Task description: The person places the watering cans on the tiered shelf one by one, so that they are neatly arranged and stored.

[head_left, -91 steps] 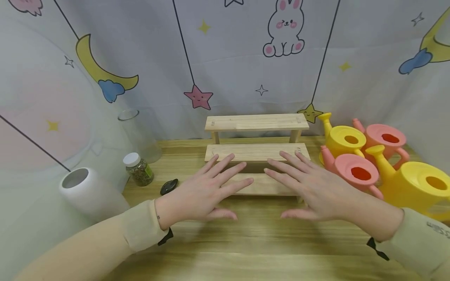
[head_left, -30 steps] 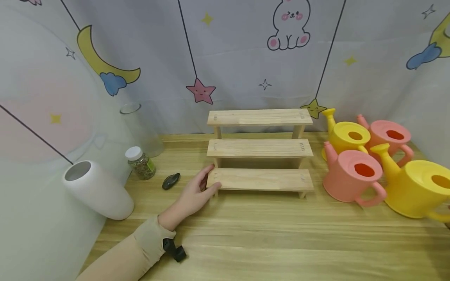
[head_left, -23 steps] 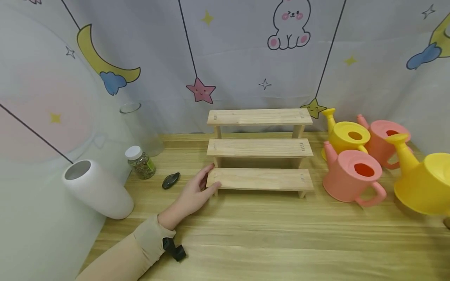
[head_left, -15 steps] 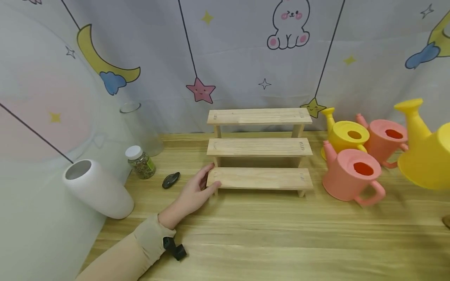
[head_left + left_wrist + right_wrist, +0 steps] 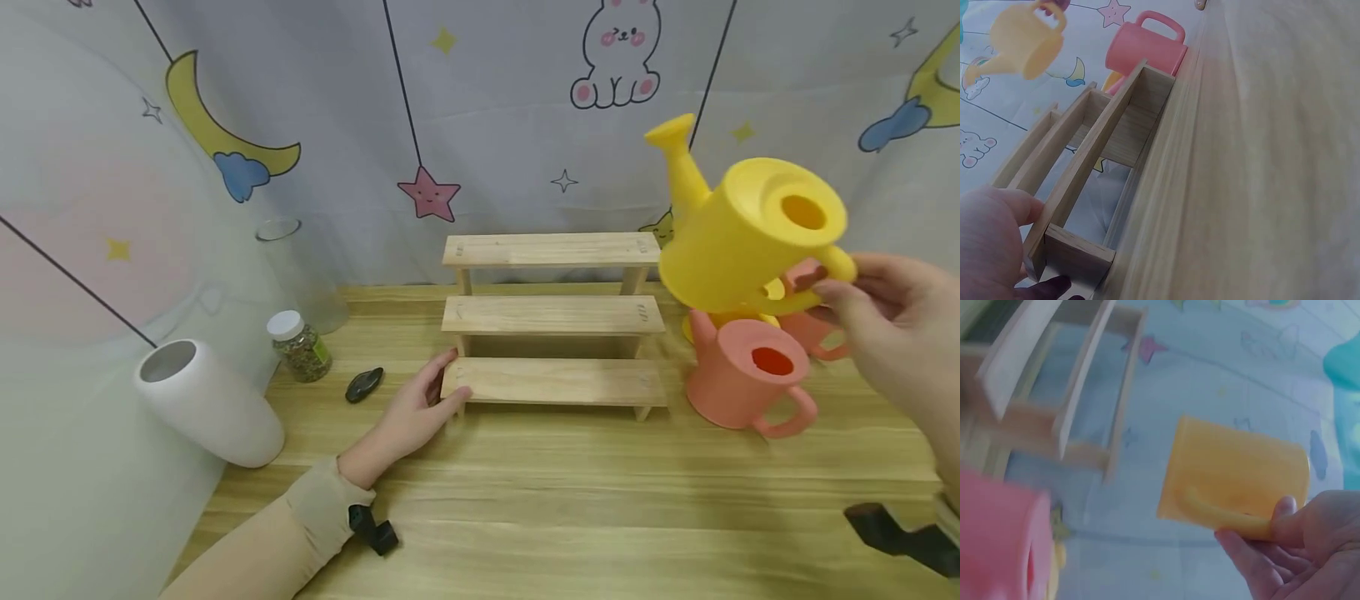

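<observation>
Yellow watering can (image 5: 738, 258) hangs in the air to the right, above the other cans and clear of the counter (image 5: 555, 508), its spout pointing left and upward. The right hand (image 5: 903, 317) is clamped on its handle, thumb and fingers pinching the loop. At the far left end of the wooden stand (image 5: 555, 383), the left hand (image 5: 412, 412) grips the lowest shelf, thumb at the front edge.

As for progress, the lift looks done, but the can is not yet set down. No can stands on the three shelves. Left on the counter are the front pink can (image 5: 727, 387), the rear pink can (image 5: 806, 329) and a second yellow can (image 5: 726, 317), the last two partly hidden. By that count, the work seems barely begun.

Pale, wood-grained and streaked lengthwise, the counter runs back to a hanging cloth (image 5: 510, 125) printed with a rabbit, stars and moons. Toward its left side stand a white vase (image 5: 213, 408), a clear glass vase (image 5: 307, 283) and a white-lidded jar (image 5: 302, 357); a small dark object (image 5: 364, 384) lies near the jar.
</observation>
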Demonstrator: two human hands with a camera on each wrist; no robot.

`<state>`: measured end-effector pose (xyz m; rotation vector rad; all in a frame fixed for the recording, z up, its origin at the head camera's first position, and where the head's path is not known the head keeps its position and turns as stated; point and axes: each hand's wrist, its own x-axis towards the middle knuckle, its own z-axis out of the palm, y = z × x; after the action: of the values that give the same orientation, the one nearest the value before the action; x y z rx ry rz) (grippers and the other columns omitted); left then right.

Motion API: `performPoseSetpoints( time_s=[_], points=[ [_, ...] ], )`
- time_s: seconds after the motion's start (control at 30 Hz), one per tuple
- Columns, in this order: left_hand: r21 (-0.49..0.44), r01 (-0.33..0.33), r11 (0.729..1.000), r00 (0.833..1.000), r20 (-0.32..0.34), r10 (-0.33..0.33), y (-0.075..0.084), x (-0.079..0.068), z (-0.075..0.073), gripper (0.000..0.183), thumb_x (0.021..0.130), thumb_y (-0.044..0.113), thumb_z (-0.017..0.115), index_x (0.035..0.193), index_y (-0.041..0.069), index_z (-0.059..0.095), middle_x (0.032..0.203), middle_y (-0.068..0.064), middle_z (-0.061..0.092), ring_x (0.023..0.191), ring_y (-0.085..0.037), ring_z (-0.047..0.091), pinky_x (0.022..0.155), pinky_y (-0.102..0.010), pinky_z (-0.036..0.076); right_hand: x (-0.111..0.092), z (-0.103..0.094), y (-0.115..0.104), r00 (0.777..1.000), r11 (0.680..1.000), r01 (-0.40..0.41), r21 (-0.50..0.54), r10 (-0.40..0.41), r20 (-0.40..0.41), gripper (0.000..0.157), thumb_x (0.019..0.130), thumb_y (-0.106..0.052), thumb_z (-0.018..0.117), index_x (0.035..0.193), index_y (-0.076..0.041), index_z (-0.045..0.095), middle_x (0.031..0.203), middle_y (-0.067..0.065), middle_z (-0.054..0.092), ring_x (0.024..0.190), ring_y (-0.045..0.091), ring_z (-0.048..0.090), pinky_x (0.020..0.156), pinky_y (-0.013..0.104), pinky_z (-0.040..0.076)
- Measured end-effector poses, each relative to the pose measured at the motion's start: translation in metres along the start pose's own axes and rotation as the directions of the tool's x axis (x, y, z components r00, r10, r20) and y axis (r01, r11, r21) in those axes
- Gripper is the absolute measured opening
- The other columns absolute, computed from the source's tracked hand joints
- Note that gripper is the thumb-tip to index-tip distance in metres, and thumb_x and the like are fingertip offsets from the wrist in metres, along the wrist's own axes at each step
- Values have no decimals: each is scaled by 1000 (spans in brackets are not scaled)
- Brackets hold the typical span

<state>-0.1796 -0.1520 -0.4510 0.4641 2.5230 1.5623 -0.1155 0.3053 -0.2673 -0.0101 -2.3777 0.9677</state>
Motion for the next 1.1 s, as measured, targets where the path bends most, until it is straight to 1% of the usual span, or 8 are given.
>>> performPoseSetpoints(
  time_s=[0.07,0.13,0.2,0.27,0.33,0.43,0.67,1.1],
  points=[
    [1,-9,1000,1000,3,9,0,0,0,77,98,51,65,161,21,31,168,-1,31,156,-24,29,125,-43,33,5,11,-20,995,992,-15,-123,26,91,44,106,-31,54,134,1,63,120,5,75,78,-37,43,68,-8,41],
    [-6,-15,1000,1000,4,15,-1,1,1,77,99,49,65,161,20,31,168,-2,30,156,-24,28,125,-43,32,11,24,-36,990,986,-8,-169,32,138,46,104,-40,57,133,-5,66,123,22,73,74,-38,41,63,-6,40],
    [-14,-20,1000,1000,2,20,-3,1,1,77,99,48,65,161,20,31,168,-3,30,156,-23,29,125,-43,32,19,39,-50,987,986,24,-163,2,158,45,101,-43,61,130,-10,69,118,17,76,71,-34,45,57,2,42],
    [-11,-19,1000,1000,-7,19,-4,1,1,76,99,48,65,161,21,31,168,-3,31,155,-23,30,125,-44,33,26,56,-62,982,988,60,-144,-32,183,44,100,-44,63,128,-11,70,115,14,77,75,-21,61,54,9,43],
    [-7,-18,1000,1000,-13,18,-3,1,2,75,99,48,65,161,21,32,167,-3,32,155,-23,31,124,-44,34,33,72,-72,977,990,82,-111,-58,204,43,100,-44,65,126,-11,71,111,13,78,81,0,72,55,13,44],
    [14,-17,1000,1000,-3,18,-3,1,3,75,99,50,64,161,21,33,167,-1,33,155,-24,31,124,-43,35,42,94,-82,966,992,88,-92,-62,250,44,100,-44,64,126,-9,70,109,13,78,87,25,75,62,16,50],
    [-3,-10,1000,1000,13,10,-3,2,6,74,99,47,65,160,21,33,167,-1,33,156,-23,29,125,-43,33,58,129,-98,941,989,91,-117,-47,335,43,102,-40,63,128,-6,68,112,12,76,86,24,69,71,36,58],
    [3,-24,1000,1000,-3,24,-4,1,2,74,99,48,65,160,20,34,167,-2,34,155,-25,30,124,-44,34,84,161,-126,912,995,45,-94,-2,411,43,103,-40,61,133,-8,65,117,10,73,97,25,67,83,38,61]
  ],
)
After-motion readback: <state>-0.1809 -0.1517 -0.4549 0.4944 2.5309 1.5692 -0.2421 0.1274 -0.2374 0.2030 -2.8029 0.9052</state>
